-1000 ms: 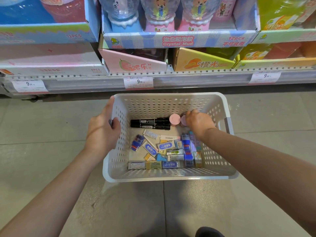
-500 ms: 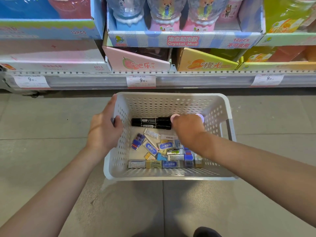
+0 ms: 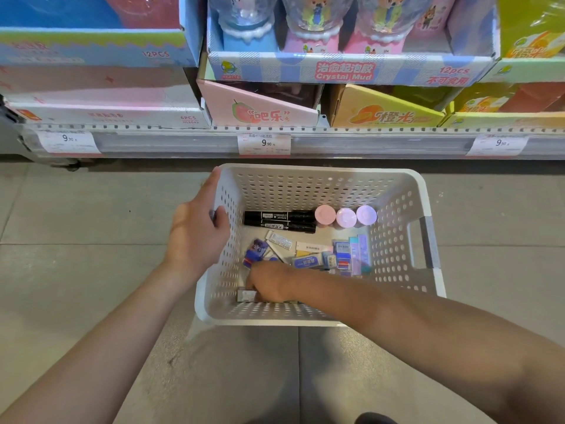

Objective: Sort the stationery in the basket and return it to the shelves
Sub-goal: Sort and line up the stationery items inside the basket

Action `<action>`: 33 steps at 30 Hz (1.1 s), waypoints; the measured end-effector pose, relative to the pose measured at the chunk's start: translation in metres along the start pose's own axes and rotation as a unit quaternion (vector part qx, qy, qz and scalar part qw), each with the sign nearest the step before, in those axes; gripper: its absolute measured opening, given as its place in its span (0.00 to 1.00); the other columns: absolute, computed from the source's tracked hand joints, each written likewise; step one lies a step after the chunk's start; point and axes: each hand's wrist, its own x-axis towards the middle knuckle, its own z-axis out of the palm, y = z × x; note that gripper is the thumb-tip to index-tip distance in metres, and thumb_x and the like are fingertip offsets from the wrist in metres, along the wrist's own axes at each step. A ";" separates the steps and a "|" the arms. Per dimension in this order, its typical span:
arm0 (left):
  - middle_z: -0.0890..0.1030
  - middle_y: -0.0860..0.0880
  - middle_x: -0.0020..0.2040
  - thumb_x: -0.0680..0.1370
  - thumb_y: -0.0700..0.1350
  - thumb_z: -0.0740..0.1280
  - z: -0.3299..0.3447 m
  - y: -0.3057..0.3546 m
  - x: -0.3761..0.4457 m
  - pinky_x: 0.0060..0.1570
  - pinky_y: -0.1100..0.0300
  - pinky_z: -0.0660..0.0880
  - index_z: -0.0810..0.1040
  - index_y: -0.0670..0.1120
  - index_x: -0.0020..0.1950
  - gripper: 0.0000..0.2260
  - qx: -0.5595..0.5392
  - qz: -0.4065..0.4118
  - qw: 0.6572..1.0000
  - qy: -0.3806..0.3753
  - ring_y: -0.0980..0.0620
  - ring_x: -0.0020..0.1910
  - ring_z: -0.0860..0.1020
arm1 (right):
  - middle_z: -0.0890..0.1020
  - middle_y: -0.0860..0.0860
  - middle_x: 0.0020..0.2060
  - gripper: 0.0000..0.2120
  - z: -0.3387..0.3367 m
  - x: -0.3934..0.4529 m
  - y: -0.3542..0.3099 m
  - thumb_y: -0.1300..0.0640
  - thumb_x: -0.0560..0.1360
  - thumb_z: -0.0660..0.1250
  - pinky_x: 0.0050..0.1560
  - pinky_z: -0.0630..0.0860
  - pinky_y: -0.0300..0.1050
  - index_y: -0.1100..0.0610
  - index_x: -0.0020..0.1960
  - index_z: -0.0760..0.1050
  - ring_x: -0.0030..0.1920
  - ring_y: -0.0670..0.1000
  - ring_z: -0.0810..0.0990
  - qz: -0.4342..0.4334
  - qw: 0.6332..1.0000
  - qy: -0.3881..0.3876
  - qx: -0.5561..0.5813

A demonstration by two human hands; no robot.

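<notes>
Left hand (image 3: 195, 237) grips the white basket (image 3: 426, 240) by its left wall to steady it while the right hand (image 3: 269, 283) digs among the small erasers (image 3: 308, 261) near the front, fingers hidden so can't tell if it's grabbed one.

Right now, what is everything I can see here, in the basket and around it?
basket: one, white, perforated, over the grey floor.
markers: two, black, side by side at the basket's far end.
round tubs: three, pink to lilac, in a row right of the markers.
erasers: many small packs, mostly blue and white, loose on the basket bottom.
display boxes: several, pastel, on the shelf behind.
price tags: three, white, on the shelf edge.
left hand: grips the basket's left rim.
right hand: reaches among the erasers at the near end.
</notes>
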 end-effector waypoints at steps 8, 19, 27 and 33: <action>0.67 0.47 0.26 0.79 0.38 0.59 0.000 0.000 0.000 0.24 0.57 0.65 0.57 0.52 0.78 0.28 -0.002 -0.006 1.000 -0.003 0.54 0.22 0.64 | 0.80 0.59 0.53 0.12 0.002 -0.002 0.000 0.62 0.76 0.64 0.53 0.74 0.45 0.63 0.58 0.76 0.54 0.58 0.78 0.010 0.997 0.026 0.077; 0.66 0.49 0.25 0.79 0.38 0.59 0.001 0.000 0.000 0.24 0.60 0.63 0.57 0.53 0.77 0.28 0.000 -0.013 1.000 0.001 0.54 0.22 0.62 | 0.79 0.59 0.56 0.14 -0.016 -0.008 0.008 0.61 0.79 0.60 0.53 0.71 0.44 0.62 0.62 0.74 0.57 0.58 0.76 0.016 0.986 0.016 0.164; 0.63 0.50 0.25 0.79 0.37 0.59 -0.001 0.004 0.000 0.25 0.60 0.62 0.58 0.51 0.77 0.27 -0.004 -0.014 1.000 0.001 0.54 0.22 0.61 | 0.73 0.52 0.46 0.15 -0.035 -0.021 0.020 0.59 0.74 0.68 0.42 0.69 0.38 0.63 0.59 0.77 0.47 0.50 0.73 0.029 0.954 0.070 0.289; 0.65 0.49 0.25 0.79 0.38 0.60 -0.001 0.002 0.001 0.24 0.62 0.61 0.59 0.52 0.77 0.27 0.007 -0.010 1.000 0.002 0.54 0.22 0.62 | 0.79 0.50 0.40 0.12 -0.042 -0.039 0.029 0.72 0.74 0.63 0.40 0.75 0.31 0.56 0.46 0.77 0.39 0.43 0.77 0.021 0.806 0.029 0.590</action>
